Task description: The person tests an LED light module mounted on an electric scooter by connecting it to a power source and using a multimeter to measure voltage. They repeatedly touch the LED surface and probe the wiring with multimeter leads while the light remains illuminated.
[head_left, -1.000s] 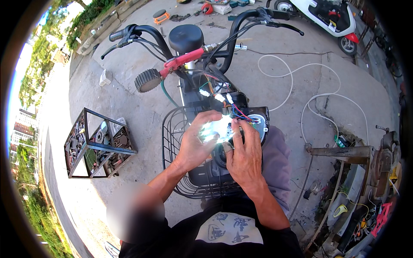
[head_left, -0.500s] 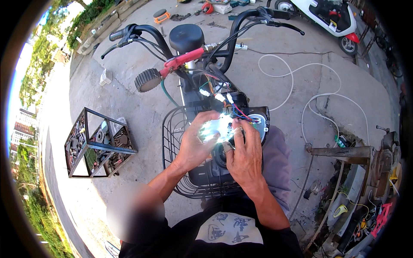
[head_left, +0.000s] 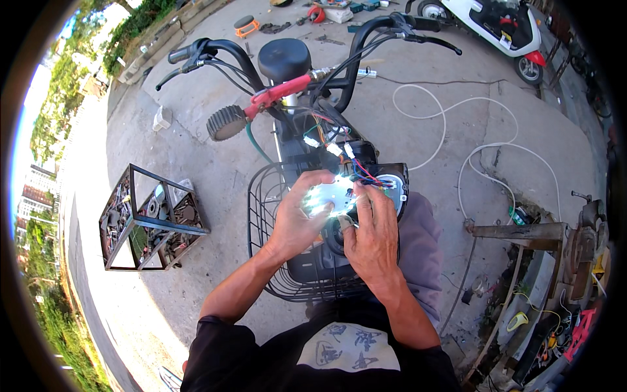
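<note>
My left hand (head_left: 297, 219) grips a brightly lit, round LED light board (head_left: 336, 194) by its left side, thumb across its face. At the board's right edge, my right hand (head_left: 377, 242) is closed with its fingertips against it; glare hides the exact contact. Red, blue and dark wires (head_left: 371, 178) run close above the right fingertips. Beside them sits a round, pale-rimmed housing (head_left: 399, 189), partly behind the right hand. White plug connectors (head_left: 334, 149) hang on the loose wiring of the electric scooter. Beneath my hands is its black wire basket (head_left: 258, 225).
Handlebars (head_left: 243, 62) and a red clamp-like tool with a ridged black knob (head_left: 226, 123) stand beyond the basket. A metal frame bin of parts (head_left: 171, 228) is at left. At right are a workbench (head_left: 519, 231), a white hose (head_left: 460, 170) and a white scooter (head_left: 501, 26).
Both hands keep nearly the same place on the light board. Its glare looks slightly weaker, showing more of the pale face. The view has shifted very slightly.
</note>
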`<state>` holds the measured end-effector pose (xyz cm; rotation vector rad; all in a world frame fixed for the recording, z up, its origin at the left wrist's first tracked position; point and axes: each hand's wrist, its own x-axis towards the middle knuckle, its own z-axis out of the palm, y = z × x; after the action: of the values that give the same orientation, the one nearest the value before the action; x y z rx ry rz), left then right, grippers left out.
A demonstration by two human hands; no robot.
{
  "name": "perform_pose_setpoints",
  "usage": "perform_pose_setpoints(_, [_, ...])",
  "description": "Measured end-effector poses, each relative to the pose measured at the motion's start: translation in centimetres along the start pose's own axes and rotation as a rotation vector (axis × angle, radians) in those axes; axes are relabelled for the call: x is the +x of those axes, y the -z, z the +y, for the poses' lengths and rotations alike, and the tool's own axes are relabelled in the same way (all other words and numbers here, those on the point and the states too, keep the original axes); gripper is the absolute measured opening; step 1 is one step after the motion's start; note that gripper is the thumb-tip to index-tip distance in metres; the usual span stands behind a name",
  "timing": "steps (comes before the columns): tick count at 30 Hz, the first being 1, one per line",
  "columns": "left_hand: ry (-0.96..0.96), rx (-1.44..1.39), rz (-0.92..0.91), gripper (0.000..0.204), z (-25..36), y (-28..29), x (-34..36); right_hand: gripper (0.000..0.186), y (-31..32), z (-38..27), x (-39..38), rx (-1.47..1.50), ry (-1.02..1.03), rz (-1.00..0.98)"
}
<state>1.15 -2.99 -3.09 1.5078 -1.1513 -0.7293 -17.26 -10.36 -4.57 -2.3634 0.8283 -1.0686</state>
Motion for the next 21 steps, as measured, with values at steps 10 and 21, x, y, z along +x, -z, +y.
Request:
perform_pose_setpoints(10, [0.133, -0.06, 0.019, 0.057, 1.3, -0.4, 0.0, 0.07, -0.6, 0.1, 0.6, 0.089, -0.047, 0.043])
perform_pose_setpoints(21, [0.042, -0.04, 0.021, 0.069, 2.0, -0.3, 0.7, 0.072, -1.1, 0.5, 0.4, 0.196, -0.088, 0.093])
